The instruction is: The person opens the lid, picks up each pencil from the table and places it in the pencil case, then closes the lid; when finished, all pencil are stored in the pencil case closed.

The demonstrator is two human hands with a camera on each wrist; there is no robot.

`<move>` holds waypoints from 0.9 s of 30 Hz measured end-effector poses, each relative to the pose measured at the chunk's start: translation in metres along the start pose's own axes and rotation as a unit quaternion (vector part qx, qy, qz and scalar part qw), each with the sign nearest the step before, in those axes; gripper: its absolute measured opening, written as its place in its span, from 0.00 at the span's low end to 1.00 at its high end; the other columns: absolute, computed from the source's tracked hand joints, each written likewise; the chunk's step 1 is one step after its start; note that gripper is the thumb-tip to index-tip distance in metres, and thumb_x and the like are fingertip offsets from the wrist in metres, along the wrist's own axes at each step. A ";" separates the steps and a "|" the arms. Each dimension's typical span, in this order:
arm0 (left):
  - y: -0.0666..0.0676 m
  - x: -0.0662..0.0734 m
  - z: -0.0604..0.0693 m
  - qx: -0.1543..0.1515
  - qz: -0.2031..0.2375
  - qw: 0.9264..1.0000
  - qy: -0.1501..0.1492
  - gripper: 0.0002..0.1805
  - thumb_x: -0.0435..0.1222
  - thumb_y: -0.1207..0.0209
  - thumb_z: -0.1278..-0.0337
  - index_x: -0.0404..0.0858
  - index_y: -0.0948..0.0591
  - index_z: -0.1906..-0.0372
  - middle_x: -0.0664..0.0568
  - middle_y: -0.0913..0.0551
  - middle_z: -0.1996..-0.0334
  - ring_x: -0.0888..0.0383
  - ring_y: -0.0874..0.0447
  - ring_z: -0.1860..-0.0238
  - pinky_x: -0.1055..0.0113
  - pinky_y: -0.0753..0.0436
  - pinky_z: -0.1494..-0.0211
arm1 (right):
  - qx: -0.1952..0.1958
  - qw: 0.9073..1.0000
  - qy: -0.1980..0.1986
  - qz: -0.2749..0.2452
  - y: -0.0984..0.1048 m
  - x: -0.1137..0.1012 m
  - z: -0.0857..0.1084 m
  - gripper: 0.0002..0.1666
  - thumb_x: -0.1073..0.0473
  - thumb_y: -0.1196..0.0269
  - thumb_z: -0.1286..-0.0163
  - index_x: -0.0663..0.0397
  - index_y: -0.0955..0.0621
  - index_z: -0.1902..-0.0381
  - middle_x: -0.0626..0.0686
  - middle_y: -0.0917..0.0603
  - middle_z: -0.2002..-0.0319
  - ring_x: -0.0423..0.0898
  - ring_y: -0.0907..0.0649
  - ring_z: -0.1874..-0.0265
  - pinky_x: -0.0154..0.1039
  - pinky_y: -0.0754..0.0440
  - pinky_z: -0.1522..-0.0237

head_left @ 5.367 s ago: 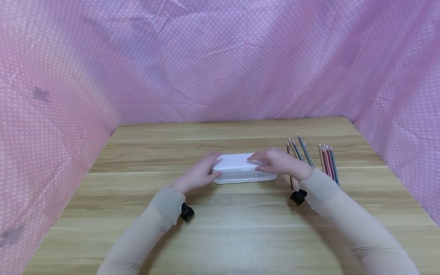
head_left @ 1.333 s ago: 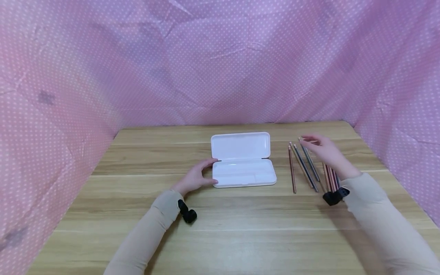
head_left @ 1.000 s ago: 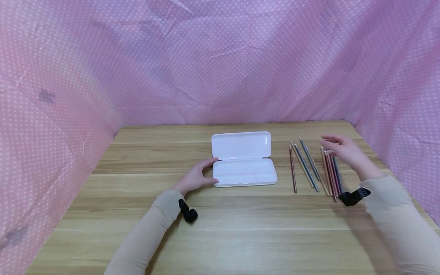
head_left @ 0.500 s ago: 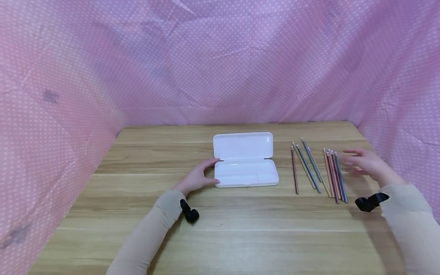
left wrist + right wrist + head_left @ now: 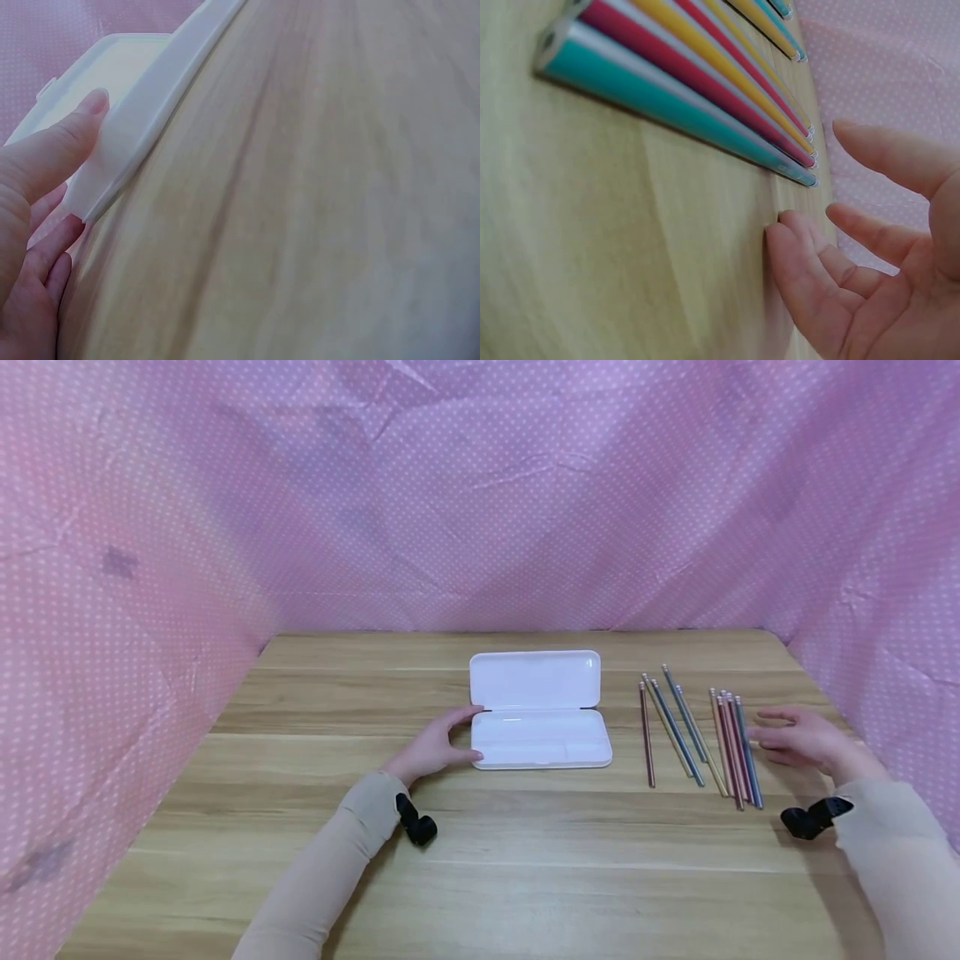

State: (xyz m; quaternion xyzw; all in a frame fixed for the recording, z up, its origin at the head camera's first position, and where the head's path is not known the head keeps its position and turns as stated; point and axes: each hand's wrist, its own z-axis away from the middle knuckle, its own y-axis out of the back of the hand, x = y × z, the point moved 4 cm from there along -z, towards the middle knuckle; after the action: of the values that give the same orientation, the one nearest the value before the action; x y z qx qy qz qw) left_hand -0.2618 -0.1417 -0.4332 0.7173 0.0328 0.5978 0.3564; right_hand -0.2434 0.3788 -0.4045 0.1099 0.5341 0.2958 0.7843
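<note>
A white pencil case [image 5: 542, 752] lies opened out on the table, lid [image 5: 534, 680] folded back and tray facing up. My left hand [image 5: 435, 747] holds its left end, thumb at the front corner and fingers at the back corner. The left wrist view shows the thumb [image 5: 67, 142] on the case's rim. To the right lies a close bundle of pencils [image 5: 733, 752] in teal, red and yellow. Beside that bundle, apart from it, my right hand [image 5: 806, 743] hovers with loose fingers and nothing in them. The right wrist view has the teal pencil [image 5: 660, 105] nearest to the hand.
Several more pencils [image 5: 678, 727] lie spread between the case and the bundle, the dark red pencil [image 5: 647, 735] leftmost. Pink dotted cloth [image 5: 480, 502] hangs behind and at both sides of the wooden table [image 5: 525, 877]. Black cameras sit on both wrists.
The case, closed at first, now has its lid folded back. My right hand has left it and moved right over the pencils to beyond the bundle. My left hand stays at the case's left end.
</note>
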 end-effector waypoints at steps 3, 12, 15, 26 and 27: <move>0.000 0.000 0.000 -0.001 -0.001 1.000 0.000 0.41 0.38 0.28 0.56 0.44 0.32 0.32 0.48 0.30 0.35 0.51 0.34 0.34 0.53 0.38 0.29 | 0.012 1.000 0.000 0.004 -0.002 0.002 0.000 0.48 0.58 0.41 0.31 0.83 0.57 0.33 0.83 0.40 0.40 0.24 0.23 0.66 0.33 0.17 0.57; 0.001 0.001 0.001 -0.003 0.000 1.000 0.005 0.42 0.37 0.29 0.55 0.45 0.33 0.32 0.49 0.32 0.33 0.51 0.37 0.32 0.54 0.39 0.28 | 0.044 0.999 0.005 0.032 -0.005 0.001 -0.002 0.45 0.62 0.38 0.36 0.84 0.49 0.35 0.63 0.21 0.56 0.26 0.24 0.70 0.31 0.16 0.63; 0.000 0.002 0.000 -0.003 -0.004 1.000 0.005 0.42 0.37 0.29 0.55 0.44 0.33 0.32 0.48 0.32 0.33 0.51 0.37 0.32 0.54 0.40 0.28 | 0.046 0.998 -0.001 0.032 -0.005 0.001 -0.002 0.44 0.63 0.38 0.36 0.84 0.49 0.35 0.53 0.21 0.62 0.26 0.24 0.70 0.30 0.16 0.64; -0.001 0.001 0.002 0.005 -0.017 1.000 0.012 0.42 0.38 0.29 0.55 0.47 0.33 0.32 0.50 0.33 0.32 0.52 0.39 0.31 0.54 0.41 0.28 | 0.044 0.998 -0.011 0.035 -0.006 -0.001 -0.003 0.42 0.66 0.40 0.36 0.82 0.49 0.34 0.62 0.20 0.59 0.30 0.21 0.71 0.32 0.16 0.62; -0.002 0.001 0.001 0.005 -0.019 1.000 0.012 0.42 0.38 0.29 0.55 0.47 0.33 0.32 0.50 0.33 0.32 0.52 0.39 0.31 0.54 0.41 0.27 | 0.044 0.998 -0.013 0.036 -0.006 -0.001 -0.004 0.43 0.66 0.40 0.37 0.82 0.49 0.34 0.65 0.21 0.58 0.30 0.21 0.71 0.32 0.16 0.62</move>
State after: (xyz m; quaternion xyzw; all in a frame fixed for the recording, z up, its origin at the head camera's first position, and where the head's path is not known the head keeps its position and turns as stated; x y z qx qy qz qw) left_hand -0.2597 -0.1408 -0.4335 0.7111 0.0535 0.5994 0.3637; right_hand -0.2450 0.3727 -0.4077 0.1680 0.5320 0.2987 0.7743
